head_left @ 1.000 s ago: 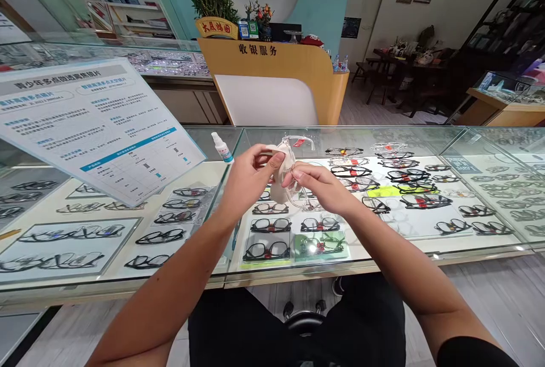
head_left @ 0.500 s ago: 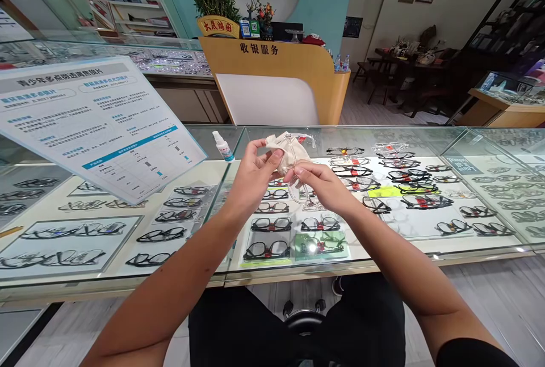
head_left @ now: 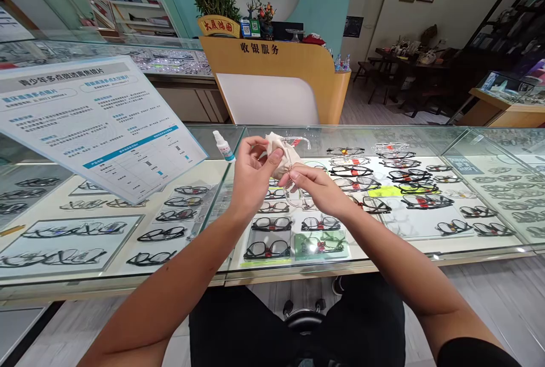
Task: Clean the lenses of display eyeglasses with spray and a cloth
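Note:
Above the glass counter, my left hand (head_left: 251, 177) is closed around a cream cloth (head_left: 279, 151), thumb pressed on its front. The bunched cloth covers part of a pair of clear, thin-framed eyeglasses (head_left: 294, 199), which are hard to make out against the display. A pale curved end, seemingly a temple tip, sticks out past the cloth's upper right. My right hand (head_left: 315, 185) pinches the glasses at the cloth's lower edge, its fingertips close to the left hand's. A small white spray bottle (head_left: 223, 147) stands on the counter, left of my left hand.
Under the glass countertop (head_left: 238, 277) lie rows of eyeglasses (head_left: 268, 249). A large printed sheet (head_left: 102, 123) stands tilted at the left. Beyond the counter is a wooden cashier desk (head_left: 336, 95). A wheeled stool base (head_left: 304, 320) shows between my legs.
My right hand has shifted slightly left and down along the cloth's edge. The cloth is bunched closer to my left hand, and the protruding pale end has moved slightly left.

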Demonstrator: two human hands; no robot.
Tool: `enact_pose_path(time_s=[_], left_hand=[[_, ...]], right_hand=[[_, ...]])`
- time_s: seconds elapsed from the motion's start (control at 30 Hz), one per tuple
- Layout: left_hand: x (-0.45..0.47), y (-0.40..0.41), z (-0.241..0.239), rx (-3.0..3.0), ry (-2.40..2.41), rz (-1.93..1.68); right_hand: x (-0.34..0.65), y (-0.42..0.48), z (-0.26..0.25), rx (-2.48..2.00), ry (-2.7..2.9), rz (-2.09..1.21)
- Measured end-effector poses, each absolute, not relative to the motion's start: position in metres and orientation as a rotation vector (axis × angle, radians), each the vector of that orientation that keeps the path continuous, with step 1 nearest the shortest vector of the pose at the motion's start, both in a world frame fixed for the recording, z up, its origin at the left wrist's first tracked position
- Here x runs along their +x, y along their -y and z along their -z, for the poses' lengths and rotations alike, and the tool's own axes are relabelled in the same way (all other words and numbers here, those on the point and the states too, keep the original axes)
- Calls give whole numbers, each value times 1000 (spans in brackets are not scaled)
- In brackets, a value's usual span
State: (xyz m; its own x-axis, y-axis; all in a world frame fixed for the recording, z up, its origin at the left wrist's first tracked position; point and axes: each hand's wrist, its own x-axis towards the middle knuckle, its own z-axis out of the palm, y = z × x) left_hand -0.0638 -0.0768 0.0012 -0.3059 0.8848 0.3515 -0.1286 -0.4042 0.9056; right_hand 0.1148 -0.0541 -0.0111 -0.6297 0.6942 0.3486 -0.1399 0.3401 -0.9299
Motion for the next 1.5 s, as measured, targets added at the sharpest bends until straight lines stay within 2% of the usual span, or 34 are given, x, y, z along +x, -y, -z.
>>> enact_pose_path(time_s=[0.17, 0.4, 0.8, 1.07, 1.5], left_hand=[[-65, 77, -7, 1061, -945, -1556], [-69, 80, -12, 1171, -819, -1230], [-72, 81, -10, 1269, -870, -1334], [-70, 86, -11, 1409, -1091, -1413], [-76, 81, -9, 1350, -1072, -1375]], right_hand=[[118, 52, 8, -466, 1882, -1322], [120, 48, 6, -427, 1903, -1302], [120, 46, 9, -492, 1612, -1687], [122, 46, 9, -465, 1625, -1730], [124, 47, 4, -543, 1656, -1691]])
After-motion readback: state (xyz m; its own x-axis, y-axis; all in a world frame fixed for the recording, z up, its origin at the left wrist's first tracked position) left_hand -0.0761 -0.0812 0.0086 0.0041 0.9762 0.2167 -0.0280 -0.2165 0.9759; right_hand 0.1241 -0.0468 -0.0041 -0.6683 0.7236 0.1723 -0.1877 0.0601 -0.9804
